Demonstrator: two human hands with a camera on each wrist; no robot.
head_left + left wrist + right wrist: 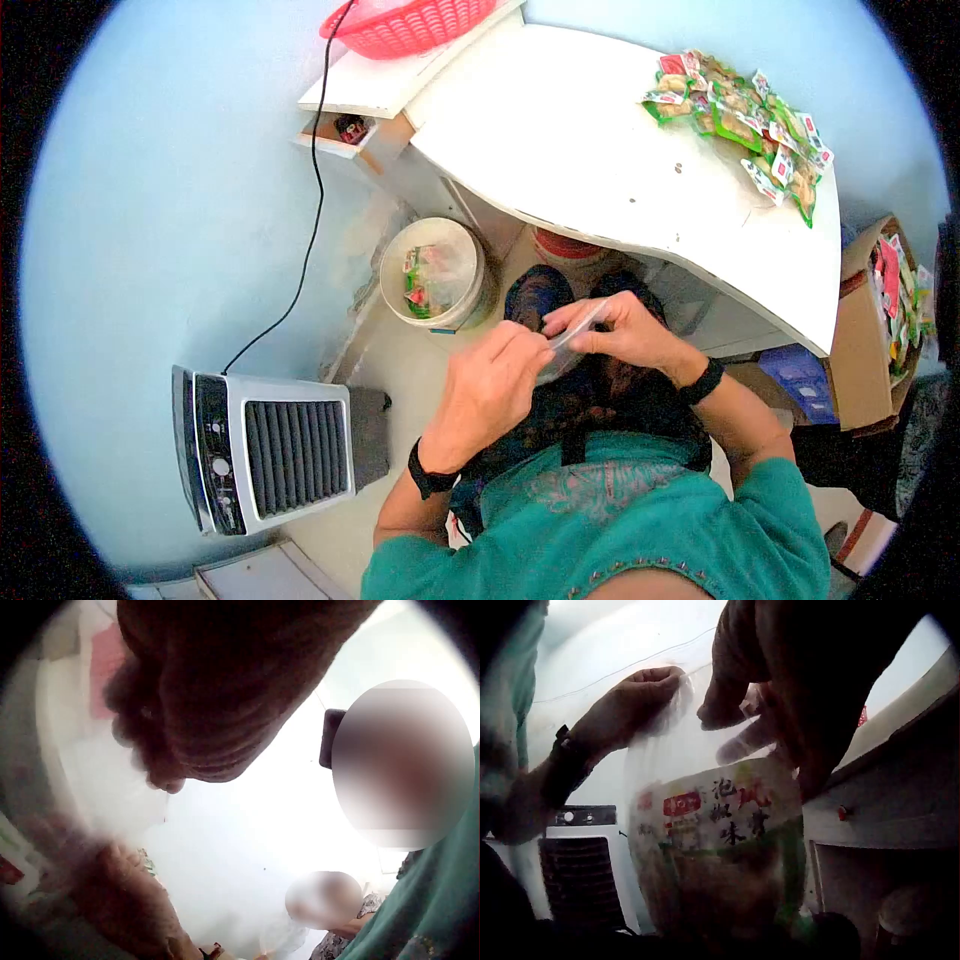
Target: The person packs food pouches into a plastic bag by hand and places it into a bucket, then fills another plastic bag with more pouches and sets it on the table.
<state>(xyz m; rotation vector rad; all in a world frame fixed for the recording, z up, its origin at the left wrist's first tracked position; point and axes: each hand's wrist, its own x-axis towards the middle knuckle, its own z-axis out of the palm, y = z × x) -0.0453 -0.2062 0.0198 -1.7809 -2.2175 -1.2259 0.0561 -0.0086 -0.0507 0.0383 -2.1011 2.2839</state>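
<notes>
A clear plastic bag (660,754) hangs between my two hands, with a printed snack packet (716,851), white and green with red and black characters, showing in its lower part. My left hand (490,390) pinches the bag's top edge on one side, as the right wrist view shows. Opposite it, my right hand (630,335) holds the edge between thumb and fingers; one finger appears through the plastic. In the left wrist view my left hand (225,697) is dark and large, its fingertips pointing away from the camera.
A white table (560,130) carries a heap of snack packets (750,120). Beside my legs stands a white bucket (395,250) holding several packets. An air cooler (295,455), a carton (860,340) of packets and a pink basket (415,30) surround me. Another person's arm (350,927) shows.
</notes>
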